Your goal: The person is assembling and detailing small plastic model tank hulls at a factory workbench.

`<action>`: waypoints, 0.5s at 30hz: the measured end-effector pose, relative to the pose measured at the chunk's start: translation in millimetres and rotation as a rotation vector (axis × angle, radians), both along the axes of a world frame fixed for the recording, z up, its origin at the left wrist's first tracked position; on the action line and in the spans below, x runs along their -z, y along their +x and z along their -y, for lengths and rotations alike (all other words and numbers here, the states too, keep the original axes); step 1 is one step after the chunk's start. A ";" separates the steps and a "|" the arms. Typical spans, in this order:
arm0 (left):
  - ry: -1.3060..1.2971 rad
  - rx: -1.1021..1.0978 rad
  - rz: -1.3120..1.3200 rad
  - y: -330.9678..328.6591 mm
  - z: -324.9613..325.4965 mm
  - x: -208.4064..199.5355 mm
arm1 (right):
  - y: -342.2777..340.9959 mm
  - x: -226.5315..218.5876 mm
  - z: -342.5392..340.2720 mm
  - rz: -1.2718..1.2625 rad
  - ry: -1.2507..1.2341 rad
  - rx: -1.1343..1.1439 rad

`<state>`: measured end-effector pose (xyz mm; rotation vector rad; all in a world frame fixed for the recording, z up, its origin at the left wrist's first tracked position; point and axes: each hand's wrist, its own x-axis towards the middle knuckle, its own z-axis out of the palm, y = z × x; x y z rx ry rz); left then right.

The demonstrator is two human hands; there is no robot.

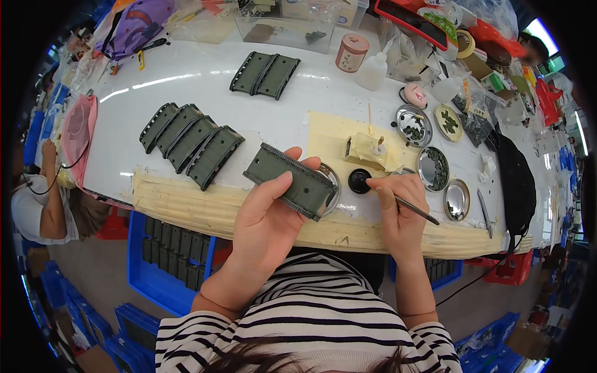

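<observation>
My left hand (266,208) is closed round a dark green ribbed-edge plastic part (292,180), tilted, its broad face up, with small holes in it. A shallow metal dish (336,198) is partly hidden behind that part. Between the fingers of my right hand (403,208) is a slim grey pen-like tool (418,211); whether it is tweezers or a brush I cannot make out. Its front end points toward a small round black pot (359,181) just left of the fingers. Behind the pot stands a tape-covered block (367,151) with a peg on top.
Similar green parts (193,142) lie at the left, with another group (265,75) farther back. Metal dishes of small dark pieces (433,169) stand at the right, near loose tweezers (485,214) and a black bag (519,186). Below the table edge is a blue crate (155,287).
</observation>
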<state>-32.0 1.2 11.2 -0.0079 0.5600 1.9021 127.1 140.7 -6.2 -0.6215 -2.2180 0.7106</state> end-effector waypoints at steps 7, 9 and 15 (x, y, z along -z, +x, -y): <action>-0.093 0.023 -0.115 1.9 -2.3 -2.7 | 8.9 -23.1 10.5 -0.249 0.007 -0.097; -0.098 0.039 -0.110 3.5 -4.1 -1.7 | 11.8 -36.1 17.6 -0.250 -0.036 -0.261; -0.096 0.079 -0.093 7.4 -7.6 -2.0 | 4.9 -33.6 31.6 -0.305 -0.273 -0.414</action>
